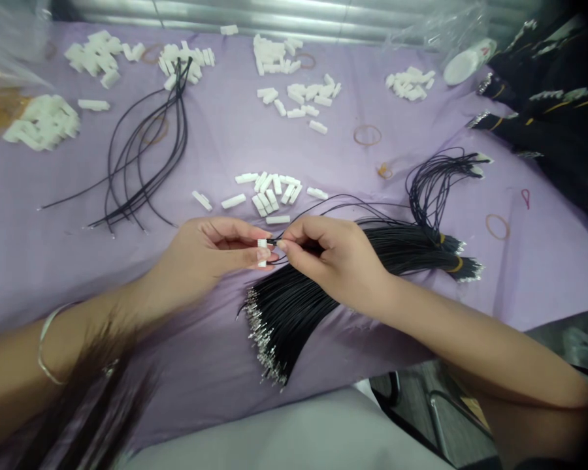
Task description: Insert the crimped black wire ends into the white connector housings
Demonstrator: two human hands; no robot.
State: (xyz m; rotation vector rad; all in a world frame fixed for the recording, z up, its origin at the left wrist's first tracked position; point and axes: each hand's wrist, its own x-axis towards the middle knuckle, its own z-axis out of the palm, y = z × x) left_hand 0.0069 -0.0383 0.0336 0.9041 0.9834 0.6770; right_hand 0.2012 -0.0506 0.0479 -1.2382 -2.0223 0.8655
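Between the thumb and fingers of my left hand (pixel 215 245) is a small white plastic connector housing (pixel 262 253). My right hand (pixel 330 254) pinches a black wire (pixel 273 242) at its end, right against the housing's side. How deep the wire end sits in the housing I cannot tell. Below my right hand lies a thick bundle of black wires (pixel 294 313), its bare metal terminals fanned toward the table's front edge. Just beyond my hands is a loose cluster of white housings (pixel 272 189).
More white housing piles (pixel 44 123) lie along the back and left. Several black wires (pixel 181 130) joined to housings rest at back left. Wire bundles (pixel 543 137) fill the right side, near a white round container (pixel 465 63). Rubber bands (pixel 367 135) are scattered on the purple cloth (pixel 215 137).
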